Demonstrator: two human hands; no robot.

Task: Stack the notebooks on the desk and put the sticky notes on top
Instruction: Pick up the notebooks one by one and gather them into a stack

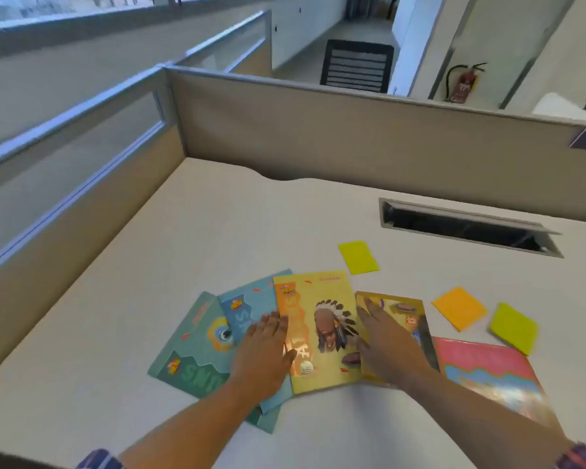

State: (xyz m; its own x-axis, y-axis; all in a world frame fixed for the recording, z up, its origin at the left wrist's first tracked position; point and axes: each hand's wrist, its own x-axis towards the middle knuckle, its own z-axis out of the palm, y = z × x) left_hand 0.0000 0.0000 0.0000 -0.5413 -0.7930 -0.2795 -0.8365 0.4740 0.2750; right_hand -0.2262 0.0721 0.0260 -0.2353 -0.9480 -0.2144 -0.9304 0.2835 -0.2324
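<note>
Several notebooks lie fanned out on the desk (217, 231). A teal notebook (193, 353) is at the left, partly under a light blue notebook (247, 306). A yellow notebook with a feathered-headdress picture (322, 319) overlaps the blue one. To its right lies a gold notebook (403, 309), then a pink notebook (487, 370). My left hand (268, 350) rests flat across the blue and yellow covers, fingers together. My right hand (389, 336) lies flat on the gold notebook. Three sticky-note pads sit behind: a yellow-green pad (358, 257), an orange pad (459, 308) and a second yellow-green pad (515, 328).
A cable slot with an open flap (467, 228) cuts into the desk at the back right. Grey partition walls (352, 130) close the desk at the back and left. A black office chair (357, 66) and a fire extinguisher (462, 84) stand beyond the partition.
</note>
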